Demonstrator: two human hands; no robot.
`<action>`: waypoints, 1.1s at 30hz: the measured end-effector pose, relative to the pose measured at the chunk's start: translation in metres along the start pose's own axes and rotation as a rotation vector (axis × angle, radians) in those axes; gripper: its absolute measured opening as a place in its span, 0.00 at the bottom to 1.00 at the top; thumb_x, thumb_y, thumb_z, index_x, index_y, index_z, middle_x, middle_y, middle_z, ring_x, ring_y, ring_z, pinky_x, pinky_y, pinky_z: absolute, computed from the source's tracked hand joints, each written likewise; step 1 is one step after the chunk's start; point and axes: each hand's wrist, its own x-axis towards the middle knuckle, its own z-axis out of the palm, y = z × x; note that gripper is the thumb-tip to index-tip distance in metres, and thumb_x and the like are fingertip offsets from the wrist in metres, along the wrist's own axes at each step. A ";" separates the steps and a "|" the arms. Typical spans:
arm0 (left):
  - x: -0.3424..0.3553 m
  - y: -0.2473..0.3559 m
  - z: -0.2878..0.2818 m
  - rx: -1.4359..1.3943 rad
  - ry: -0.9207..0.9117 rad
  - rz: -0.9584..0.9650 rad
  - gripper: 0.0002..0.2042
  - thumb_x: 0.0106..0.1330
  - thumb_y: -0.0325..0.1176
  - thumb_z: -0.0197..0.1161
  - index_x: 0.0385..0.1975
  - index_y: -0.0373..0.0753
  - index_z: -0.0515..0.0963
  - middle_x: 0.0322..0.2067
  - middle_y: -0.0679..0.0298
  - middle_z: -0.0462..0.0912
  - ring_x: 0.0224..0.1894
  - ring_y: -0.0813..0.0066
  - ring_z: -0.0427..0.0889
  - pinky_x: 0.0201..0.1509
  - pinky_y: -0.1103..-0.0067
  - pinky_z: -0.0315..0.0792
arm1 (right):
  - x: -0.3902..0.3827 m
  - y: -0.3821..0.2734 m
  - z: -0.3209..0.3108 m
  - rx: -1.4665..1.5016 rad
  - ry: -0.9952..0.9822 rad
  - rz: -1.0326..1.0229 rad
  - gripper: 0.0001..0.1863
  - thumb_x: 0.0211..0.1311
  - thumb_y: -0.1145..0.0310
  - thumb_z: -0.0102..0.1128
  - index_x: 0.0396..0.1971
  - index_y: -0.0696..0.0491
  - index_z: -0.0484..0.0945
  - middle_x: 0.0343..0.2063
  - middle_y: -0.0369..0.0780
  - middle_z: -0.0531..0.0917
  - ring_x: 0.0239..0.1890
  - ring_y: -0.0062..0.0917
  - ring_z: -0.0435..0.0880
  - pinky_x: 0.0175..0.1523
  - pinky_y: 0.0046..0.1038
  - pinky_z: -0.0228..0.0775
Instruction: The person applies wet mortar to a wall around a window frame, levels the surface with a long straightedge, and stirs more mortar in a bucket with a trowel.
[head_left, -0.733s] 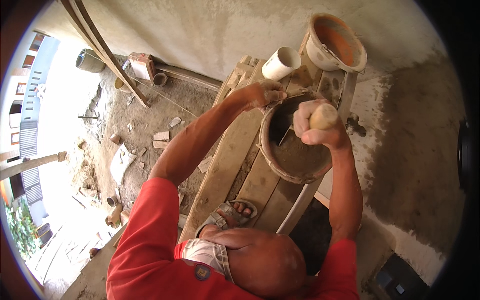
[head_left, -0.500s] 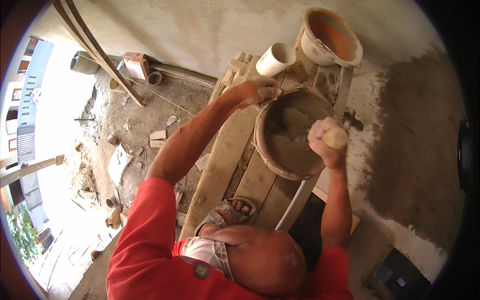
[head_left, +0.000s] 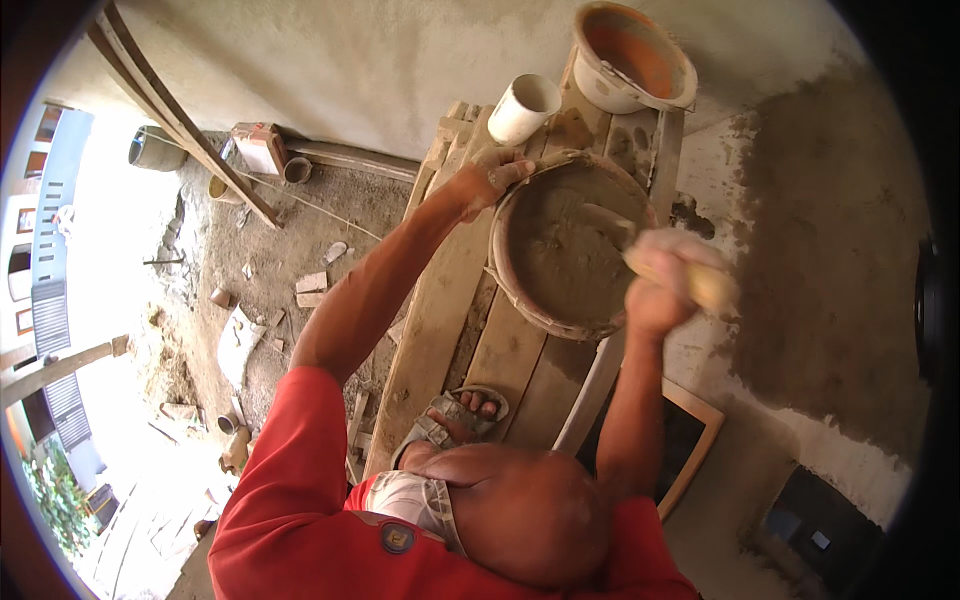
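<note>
A round bucket (head_left: 509,282) of wet grey mortar (head_left: 565,255) stands on a wooden plank platform in front of me. My left hand (head_left: 494,180) is closed on its far left rim, thumb over the edge. Over the right side of the bucket, my right hand (head_left: 664,285), a little blurred, wraps round the pale wooden handle of a trowel (head_left: 712,288). The trowel's blade points left into the bucket, at the mortar's surface; part of it is hard to make out.
Beyond the bucket, a white cylindrical container (head_left: 522,110) and a pale bucket with an orange inside (head_left: 602,88) stand on the planks (head_left: 435,340). My sandaled foot (head_left: 465,410) rests there too. A half-plastered wall (head_left: 810,250) rises at right; rubble and leaning timbers (head_left: 185,125) lie left.
My right hand has turned, swinging the trowel handle out to the right, and the blade now shows above the mortar. My left hand stays on the rim. The whole view has shifted slightly.
</note>
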 end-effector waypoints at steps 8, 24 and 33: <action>-0.043 -0.013 0.011 -0.141 0.341 0.024 0.16 0.67 0.46 0.56 0.40 0.38 0.72 0.31 0.68 0.73 0.32 0.80 0.71 0.36 0.81 0.68 | 0.004 0.022 0.008 -0.562 -0.050 0.012 0.05 0.47 0.75 0.55 0.25 0.55 0.68 0.21 0.38 0.76 0.24 0.26 0.75 0.34 0.27 0.69; -0.137 -0.042 0.121 -0.657 0.422 -0.017 0.22 0.73 0.48 0.42 0.53 0.33 0.64 0.44 0.55 0.77 0.42 0.64 0.81 0.43 0.66 0.81 | 0.052 0.065 0.005 -0.078 0.076 0.127 0.05 0.44 0.77 0.57 0.19 0.56 0.69 0.19 0.38 0.75 0.21 0.23 0.74 0.28 0.26 0.67; -0.106 -0.031 0.041 -0.114 0.239 -0.123 0.18 0.73 0.45 0.43 0.51 0.38 0.69 0.38 0.60 0.75 0.30 0.72 0.78 0.31 0.74 0.80 | 0.068 0.083 0.042 0.464 -0.290 0.607 0.05 0.42 0.75 0.55 0.17 0.53 0.67 0.14 0.36 0.68 0.16 0.23 0.67 0.26 0.27 0.62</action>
